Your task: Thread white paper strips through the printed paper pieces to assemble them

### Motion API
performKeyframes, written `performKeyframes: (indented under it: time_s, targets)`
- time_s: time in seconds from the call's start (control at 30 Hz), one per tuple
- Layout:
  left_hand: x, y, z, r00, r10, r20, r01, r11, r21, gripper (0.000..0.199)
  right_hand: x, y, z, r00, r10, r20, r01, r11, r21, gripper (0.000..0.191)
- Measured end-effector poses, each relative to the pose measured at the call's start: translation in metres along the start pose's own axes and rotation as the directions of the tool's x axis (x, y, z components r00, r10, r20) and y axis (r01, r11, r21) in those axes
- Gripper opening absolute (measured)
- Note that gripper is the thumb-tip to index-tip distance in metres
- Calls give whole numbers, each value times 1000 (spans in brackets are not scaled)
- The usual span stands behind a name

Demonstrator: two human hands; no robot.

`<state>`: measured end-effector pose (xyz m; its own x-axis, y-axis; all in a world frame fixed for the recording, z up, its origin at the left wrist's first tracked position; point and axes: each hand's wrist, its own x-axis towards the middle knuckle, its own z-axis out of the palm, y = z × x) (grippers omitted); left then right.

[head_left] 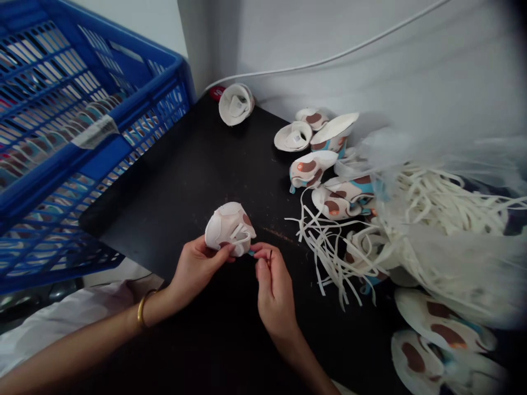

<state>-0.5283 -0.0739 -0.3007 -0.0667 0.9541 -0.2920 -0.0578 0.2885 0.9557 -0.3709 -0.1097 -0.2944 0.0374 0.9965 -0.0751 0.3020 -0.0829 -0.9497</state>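
My left hand pinches a small white shoe upper with brown patches, thumb on the near side and fingers behind it. White lacing or a strap shows across its opening. My right hand is closed at the upper's right end, fingertips by a small blue tab. Something thin and dark shows between its thumb and fingers, too small to name. To the right of my right hand lies a loose heap of white laces on the black table.
Several similar shoe uppers lie at the back right, others at the front right. A clear plastic bag holds more white laces. A blue crate with rows of uppers stands left. Nested uppers sit by the wall under a white cable.
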Motion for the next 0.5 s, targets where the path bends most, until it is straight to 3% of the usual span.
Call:
performKeyframes:
  time_s: [0.1, 0.2, 0.33, 0.5]
  targets:
    - [-1, 2, -1, 1000, 19, 1, -19, 999, 30, 14, -5, -5, -12, 984, -52, 170, 95, 962, -254, 26]
    - [-3, 2, -1, 999, 37, 7, -37, 998, 50, 12, -4, -9, -14, 974, 9, 224, 86, 907, -412, 29]
    - [-5, 1, -1, 999, 49, 17, -50, 997, 52, 10, 3, -6, -10, 973, -44, 229, 122, 932, -341, 18]
    - [-5, 1, -1, 998, 54, 22, -55, 997, 46, 10, 7, -1, -9, 973, -112, 202, 161, 956, -244, 17]
